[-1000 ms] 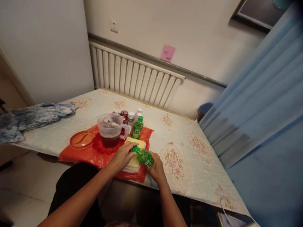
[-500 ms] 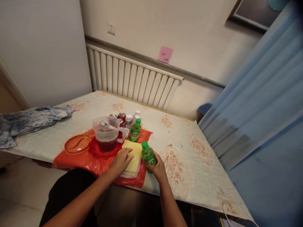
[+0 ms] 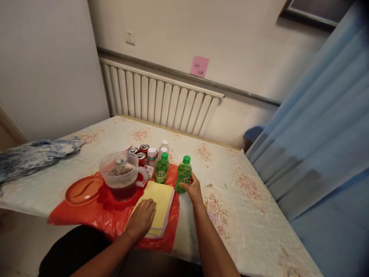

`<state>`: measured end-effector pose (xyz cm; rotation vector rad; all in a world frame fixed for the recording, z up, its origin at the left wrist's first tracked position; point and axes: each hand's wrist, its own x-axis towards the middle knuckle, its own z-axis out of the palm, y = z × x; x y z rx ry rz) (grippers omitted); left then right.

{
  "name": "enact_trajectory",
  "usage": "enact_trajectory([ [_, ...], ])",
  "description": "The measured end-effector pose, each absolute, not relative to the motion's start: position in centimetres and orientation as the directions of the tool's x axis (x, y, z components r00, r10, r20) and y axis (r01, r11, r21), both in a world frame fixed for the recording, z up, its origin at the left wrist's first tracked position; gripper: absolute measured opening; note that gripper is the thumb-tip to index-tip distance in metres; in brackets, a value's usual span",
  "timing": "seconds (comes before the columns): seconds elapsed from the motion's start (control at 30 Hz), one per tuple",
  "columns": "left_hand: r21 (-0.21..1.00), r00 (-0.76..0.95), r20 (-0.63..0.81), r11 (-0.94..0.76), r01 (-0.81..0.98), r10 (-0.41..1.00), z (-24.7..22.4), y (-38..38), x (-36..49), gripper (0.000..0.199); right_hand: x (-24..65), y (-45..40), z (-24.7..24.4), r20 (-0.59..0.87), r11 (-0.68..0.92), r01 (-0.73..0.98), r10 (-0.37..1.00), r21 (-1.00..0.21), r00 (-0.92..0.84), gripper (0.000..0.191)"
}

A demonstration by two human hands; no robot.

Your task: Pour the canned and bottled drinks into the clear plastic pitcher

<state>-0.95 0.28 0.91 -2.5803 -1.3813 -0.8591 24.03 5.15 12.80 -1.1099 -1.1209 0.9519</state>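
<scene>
Pitcher (image 3: 120,180): clear plastic, handle turned toward the bottles; dark brown liquid fills the lower part, and a speckled grey-brown patch shows above it, too unclear to name.
Red dish (image 3: 104,199): wavy-edged, under the pitcher.
Held bottle (image 3: 183,172): upright at the right edge of the red plastic sheet (image 3: 89,218); whether its base touches down cannot be told. Small, green-tinted and see-through, green cap in place, label with pale lettering; the liquid level is unclear.
Right hand (image 3: 193,189): gripping the held bottle low on its right side, thumb across the front.
Left hand (image 3: 142,217): open, laid palm down on the yellow stack (image 3: 163,195), fingers close together.
Second green bottle (image 3: 162,171): matching shape and cap, upright beyond the yellow stack, just left of the held bottle and apart from it.
White-capped bottles (image 3: 151,158): three, behind and left of the second green bottle; contents cannot be told.
Cans (image 3: 141,158): red sides, silvery tops, behind the pitcher.
Orange disc (image 3: 83,190): flat on the red plastic sheet, left of the pitcher.
Bench (image 3: 245,227): pale floral cover.
</scene>
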Motion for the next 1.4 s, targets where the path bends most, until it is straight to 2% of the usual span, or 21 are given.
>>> enact_trajectory([
  [0.1, 0.137, 0.433, 0.557, -0.593, 0.793, 0.708, 0.8, 0.2, -1.0, 0.022, 24.1, 7.9, 12.3, 0.208, 0.225, -0.061, 0.955, -0.972, 0.214, 0.06],
  [0.4, 0.131, 0.419, 0.589, -0.593, 0.795, 0.691, 1.1, -0.1, -1.2, 0.023, 22.9, 15.1, 9.7, 0.264, 0.283, -0.079, 0.945, -0.956, 0.195, 0.059],
  [0.63, 0.143, 0.398, 0.585, -0.572, 0.808, 0.707, 0.7, -0.4, -1.4, 0.025, 21.4, 19.0, 7.9, 0.308, 0.312, 0.011, 0.934, -0.95, 0.18, 0.06],
  [0.83, 0.137, 0.392, 0.604, -0.575, 0.806, 0.694, 1.2, -0.6, -1.3, 0.025, 21.0, 20.6, 6.7, 0.33, 0.323, 0.066, 0.923, -0.944, 0.196, 0.067],
  [1.2, 0.079, 0.406, 0.607, -0.56, 0.825, 0.684, 2.0, -0.8, -1.0, 0.025, 21.3, 20.7, 5.6, 0.323, 0.325, 0.013, 0.935, -0.946, 0.147, 0.073],
  [1.33, 0.087, 0.399, 0.591, -0.547, 0.832, 0.701, 1.7, -0.9, -1.0, 0.024, 21.9, 19.6, 6.1, 0.247, 0.25, 0.029, 0.922, -0.968, 0.298, 0.082],
  [1.4, 0.105, 0.391, 0.578, -0.541, 0.835, 0.716, 1.6, -0.9, -0.9, 0.025, 22.2, 18.2, 6.2, 0.207, 0.203, 0.054, 0.895, -0.978, 0.395, 0.08],
])
